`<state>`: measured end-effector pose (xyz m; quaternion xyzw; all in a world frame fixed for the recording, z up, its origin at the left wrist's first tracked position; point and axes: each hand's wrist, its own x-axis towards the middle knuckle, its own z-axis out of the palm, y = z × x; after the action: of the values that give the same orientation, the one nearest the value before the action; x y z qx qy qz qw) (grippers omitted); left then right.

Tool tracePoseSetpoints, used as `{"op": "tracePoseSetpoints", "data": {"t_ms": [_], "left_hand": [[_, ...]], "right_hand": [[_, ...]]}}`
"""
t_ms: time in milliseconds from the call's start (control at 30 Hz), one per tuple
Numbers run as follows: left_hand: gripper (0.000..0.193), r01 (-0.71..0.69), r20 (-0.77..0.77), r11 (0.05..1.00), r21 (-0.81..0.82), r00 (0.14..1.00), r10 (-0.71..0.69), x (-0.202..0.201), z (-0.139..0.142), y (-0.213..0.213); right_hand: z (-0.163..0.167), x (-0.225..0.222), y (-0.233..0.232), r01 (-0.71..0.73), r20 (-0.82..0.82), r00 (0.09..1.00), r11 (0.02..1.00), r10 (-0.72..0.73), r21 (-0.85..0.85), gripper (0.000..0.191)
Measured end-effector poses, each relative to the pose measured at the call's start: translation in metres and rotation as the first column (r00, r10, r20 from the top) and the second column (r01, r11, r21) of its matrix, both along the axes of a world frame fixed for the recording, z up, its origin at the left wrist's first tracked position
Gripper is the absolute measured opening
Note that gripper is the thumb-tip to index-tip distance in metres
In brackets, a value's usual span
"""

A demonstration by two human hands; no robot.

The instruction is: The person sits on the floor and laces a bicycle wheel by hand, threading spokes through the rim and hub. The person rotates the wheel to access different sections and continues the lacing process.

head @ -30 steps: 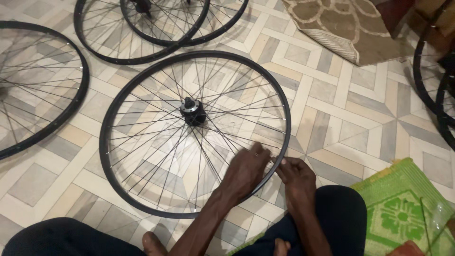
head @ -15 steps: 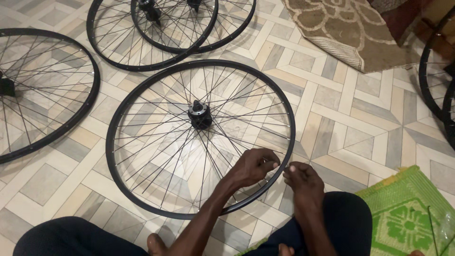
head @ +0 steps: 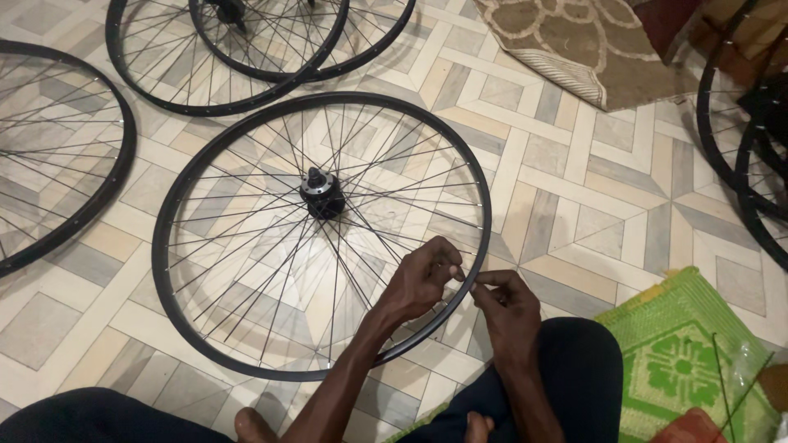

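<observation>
On tiled floor [head: 574, 189], both hands, left hand [head: 423, 279] and right hand [head: 509, 308], seemingly pinch wheel [head: 246, 361] spoke.

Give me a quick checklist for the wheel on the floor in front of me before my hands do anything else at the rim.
1. Wheel lies flat on the tiled floor: ok.
2. Left hand at the near right part of the rim, fingers pinched together: ok.
3. Right hand beside it, fingertips meeting the left's: ok.
4. What the fingers pinch: cannot tell, too small.
5. Hub centred, spokes fanning out to the rim: ok.
6. This wheel apart from the other wheels: ok.
</observation>
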<state>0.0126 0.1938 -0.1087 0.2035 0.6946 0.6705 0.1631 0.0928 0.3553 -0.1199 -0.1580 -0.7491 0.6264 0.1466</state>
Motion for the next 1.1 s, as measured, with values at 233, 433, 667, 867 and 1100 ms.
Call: {"op": "tracePoseSetpoints", "data": {"t_ms": [233,433,667,867,1100], "left_hand": [[0.011,0.017,0.151,0.998,-0.053,0.988,-0.009,0.001,0.006,-0.002],[0.01,-0.004,0.121,0.997,-0.073,0.993,0.013,0.002,0.006,-0.001],[0.008,0.011,0.126,0.997,-0.082,0.992,0.0,0.001,0.003,-0.001],[0.009,0.024,0.173,0.996,-0.084,0.985,-0.009,0.001,0.004,-0.002],[0.013,0.022,0.145,0.997,-0.076,0.989,-0.011,0.001,0.008,-0.01]], "right_hand": [[-0.001,0.003,0.004,-0.059,0.058,0.997,0.998,0.059,0.007,0.01],[-0.004,-0.001,0.006,-0.114,-0.003,0.993,0.993,0.114,-0.021,0.011],[-0.01,-0.005,0.01,-0.11,0.037,0.993,0.993,0.112,-0.04,0.011],[-0.011,-0.006,0.009,-0.079,0.062,0.995,0.994,0.084,-0.069,0.021],[-0.002,-0.001,0.007,-0.167,0.093,0.982,0.985,0.164,0.036,0.014]]}}
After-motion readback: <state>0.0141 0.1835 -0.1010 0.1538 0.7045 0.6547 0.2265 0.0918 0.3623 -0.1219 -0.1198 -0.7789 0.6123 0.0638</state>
